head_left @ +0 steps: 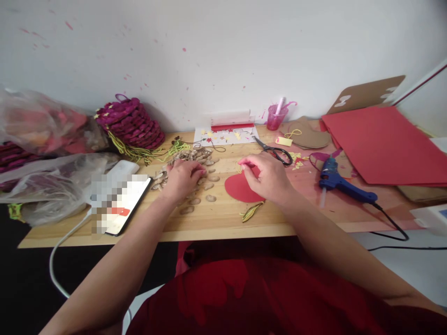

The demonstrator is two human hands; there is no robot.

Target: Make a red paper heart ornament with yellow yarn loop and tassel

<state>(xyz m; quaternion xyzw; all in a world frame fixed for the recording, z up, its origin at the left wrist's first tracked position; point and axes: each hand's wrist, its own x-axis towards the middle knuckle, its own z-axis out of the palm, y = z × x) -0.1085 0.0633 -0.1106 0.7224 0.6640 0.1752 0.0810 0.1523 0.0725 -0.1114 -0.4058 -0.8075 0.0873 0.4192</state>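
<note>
My left hand (pixel 184 179) reaches over a pile of pale brown, peanut-like shells (pixel 197 154), its thumb apart from the bent fingers; some fingertips are hidden. Several loose shells (pixel 210 198) lie around it. On the right, my right hand (pixel 267 177) hovers at a rounded red paper piece (pixel 239 188) and covers part of it. Thumb and forefinger are pinched together; what they hold, if anything, is too small to tell. A thin yellow cord loop (pixel 239 168) shows right by those fingertips, and a yellow-and-dark tassel (pixel 252 212) hangs off the paper's near edge.
Black scissors (pixel 275 151) and a blue glue gun (pixel 344 186) lie to the right, before red sheets (pixel 387 144). A phone (pixel 131 204), a white power bank (pixel 115 179), plastic bags (pixel 66 186) and a purple layered craft (pixel 131 123) fill the left. A pink cup (pixel 275 117) stands behind.
</note>
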